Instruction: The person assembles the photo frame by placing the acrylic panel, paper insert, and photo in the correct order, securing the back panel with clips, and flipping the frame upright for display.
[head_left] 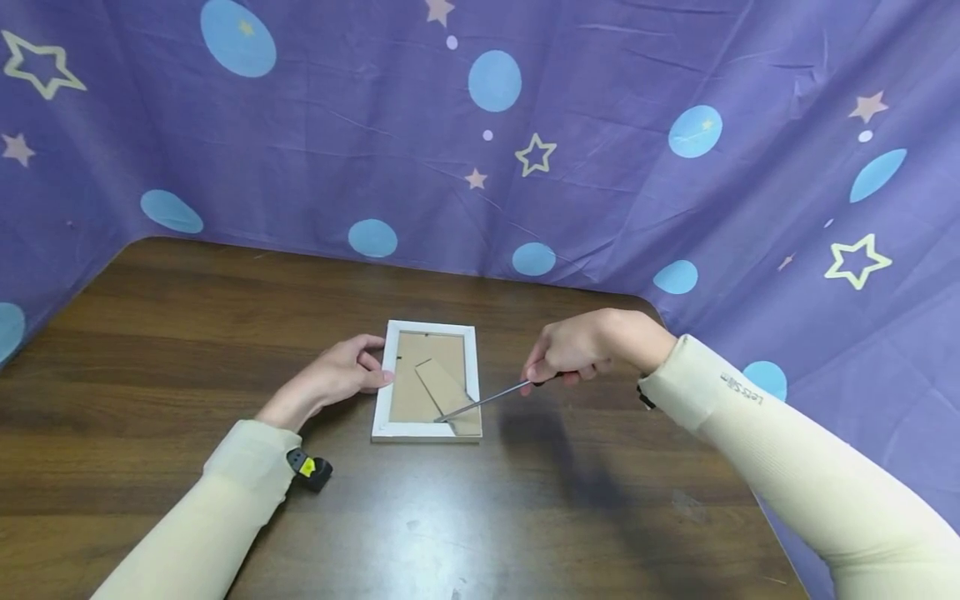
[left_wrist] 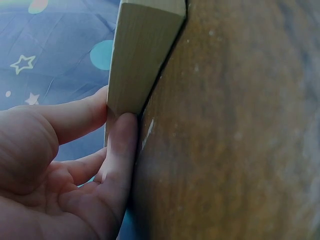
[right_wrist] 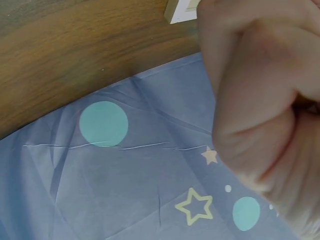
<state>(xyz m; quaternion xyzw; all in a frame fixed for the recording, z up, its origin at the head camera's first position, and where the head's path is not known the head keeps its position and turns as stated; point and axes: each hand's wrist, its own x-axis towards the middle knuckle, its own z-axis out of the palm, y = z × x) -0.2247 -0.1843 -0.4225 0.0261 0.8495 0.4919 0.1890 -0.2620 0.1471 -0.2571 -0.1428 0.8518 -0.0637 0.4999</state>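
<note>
Picture frame (head_left: 428, 382) lies face down mid-table, toward far edge, brown backing board up. Left hand (head_left: 341, 375) steadies frame's left edge, fingers straight against it. Right hand (head_left: 573, 348) clenched round screwdriver (head_left: 487, 398), tip at backing near frame's near-right corner. Step looks like prying backing tab; calls for gentle levering. Table (head_left: 187, 333) dark wood, purple starry cloth (head_left: 600, 125) behind.

The head camera looked forward and down over the dark brown wooden desk (head_left: 187, 333), with the white-edged picture frame (head_left: 427, 382) at centre. The left wrist camera sat very close against that frame's edge (left_wrist: 135, 55). The right wrist camera caught its corner (right_wrist: 180, 10) at 12 o'clock.
</note>
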